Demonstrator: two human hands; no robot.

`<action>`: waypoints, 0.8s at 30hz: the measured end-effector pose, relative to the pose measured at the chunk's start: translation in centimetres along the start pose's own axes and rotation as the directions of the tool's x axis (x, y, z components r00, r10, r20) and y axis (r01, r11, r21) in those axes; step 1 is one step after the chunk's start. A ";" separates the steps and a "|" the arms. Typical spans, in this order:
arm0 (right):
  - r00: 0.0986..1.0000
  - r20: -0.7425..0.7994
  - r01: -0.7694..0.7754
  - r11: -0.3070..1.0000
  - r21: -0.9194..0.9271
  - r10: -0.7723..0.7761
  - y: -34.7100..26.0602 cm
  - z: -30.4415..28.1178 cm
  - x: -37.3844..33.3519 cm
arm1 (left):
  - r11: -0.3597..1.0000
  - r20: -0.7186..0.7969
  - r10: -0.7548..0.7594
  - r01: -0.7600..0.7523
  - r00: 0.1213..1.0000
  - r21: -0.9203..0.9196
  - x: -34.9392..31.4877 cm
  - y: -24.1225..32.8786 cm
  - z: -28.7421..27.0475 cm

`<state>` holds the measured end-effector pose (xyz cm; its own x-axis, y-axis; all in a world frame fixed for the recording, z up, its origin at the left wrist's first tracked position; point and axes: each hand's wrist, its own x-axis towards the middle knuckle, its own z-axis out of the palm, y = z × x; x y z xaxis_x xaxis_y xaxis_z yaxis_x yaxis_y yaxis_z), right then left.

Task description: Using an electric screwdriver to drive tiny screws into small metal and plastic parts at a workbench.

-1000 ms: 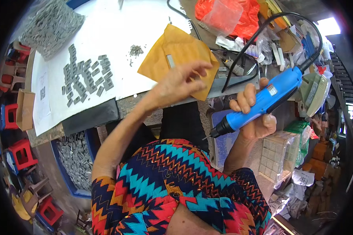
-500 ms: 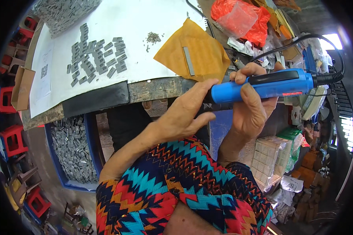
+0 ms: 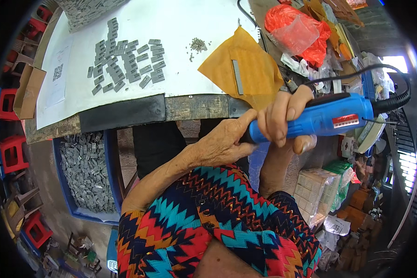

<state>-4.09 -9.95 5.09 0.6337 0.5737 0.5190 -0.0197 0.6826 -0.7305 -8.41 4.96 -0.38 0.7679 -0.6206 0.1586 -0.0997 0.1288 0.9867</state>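
Note:
A blue electric screwdriver (image 3: 310, 119) with a black cord lies sideways in front of me. Fingers of my right hand (image 3: 282, 113) wrap over its body, with the thumb underneath. My left hand (image 3: 224, 141) closes around its dark nose end, so the tip is hidden. Just beyond, a thin grey metal strip (image 3: 237, 77) rests on a brown paper sheet (image 3: 262, 76) on the table. Rows of small grey rectangular parts (image 3: 132, 60) lie to the left on white paper. Beside them is a little heap of tiny screws (image 3: 198, 44).
A clear bag of grey parts (image 3: 88, 11) stands at the far left. Below the table edge (image 3: 197, 106) sits a blue bin (image 3: 69, 204) full of grey parts. Red plastic bags (image 3: 306, 39) crowd the far right, and wrapped cream trays (image 3: 310, 190) stand near my right side.
My right hand has shifted from beneath the screwdriver to over its body, and the tool has rolled, showing its label. My left hand has closed further around the nose. The view has shifted slightly.

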 end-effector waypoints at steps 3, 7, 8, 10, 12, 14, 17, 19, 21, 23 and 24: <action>0.999 0.028 -0.035 0.993 0.110 0.032 0.1 0.3 -0.2 | 0.994 -0.007 0.045 -0.045 0.999 -0.099 -0.1 -0.4 0.0; 0.983 -0.181 -0.049 0.993 -0.103 0.030 -0.2 1.2 -0.2 | 0.997 0.091 0.031 -0.025 0.995 -0.067 0.2 -0.6 -1.6; 0.985 -0.174 -0.014 0.994 -0.111 -0.005 -0.3 1.2 -0.3 | 0.990 0.101 0.138 -0.136 0.985 -0.027 0.2 -0.5 -2.2; 0.979 -0.203 -0.013 0.996 -0.089 -0.005 -1.2 1.0 -0.9 | 0.979 0.174 0.197 -0.201 0.965 0.008 0.3 0.4 -3.9; 0.972 -0.232 0.020 0.997 -0.077 -0.037 -2.0 0.8 -1.9 | 0.990 0.117 0.130 -0.135 0.985 0.035 0.7 0.7 -5.0; 0.965 -0.256 0.036 0.995 -0.092 -0.059 -2.4 0.8 -3.1 | 0.991 -0.054 0.002 0.005 0.999 0.136 1.9 0.5 -5.2; 0.959 -0.269 0.057 0.993 -0.102 -0.083 -2.9 0.8 -4.3 | 0.937 -0.176 -0.042 0.100 0.984 0.333 4.7 -0.2 -5.0; 0.957 -0.272 0.070 0.991 -0.115 -0.099 -3.1 0.7 -5.1 | 0.867 -0.144 0.061 0.019 0.988 0.497 7.3 -1.8 -4.5; 0.948 -0.304 0.072 0.994 -0.081 -0.093 -3.4 0.7 -5.6 | 0.762 -0.105 0.159 -0.054 0.982 0.645 9.8 -2.9 -3.7; 0.936 -0.335 0.081 0.993 -0.089 -0.107 -4.0 0.9 -6.3 | 0.582 -0.018 0.338 -0.194 0.941 0.790 12.3 -3.6 -2.3; 0.925 -0.361 0.089 0.992 -0.089 -0.115 -4.1 0.7 -6.8 | 0.581 -0.008 0.338 -0.202 0.941 0.788 13.6 -4.4 -1.6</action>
<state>-8.83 -16.36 4.86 0.8678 0.2890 0.4042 0.1053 0.6880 -0.7180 3.53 -2.84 -2.66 0.6941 -0.5342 0.4826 -0.7119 -0.4094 0.5707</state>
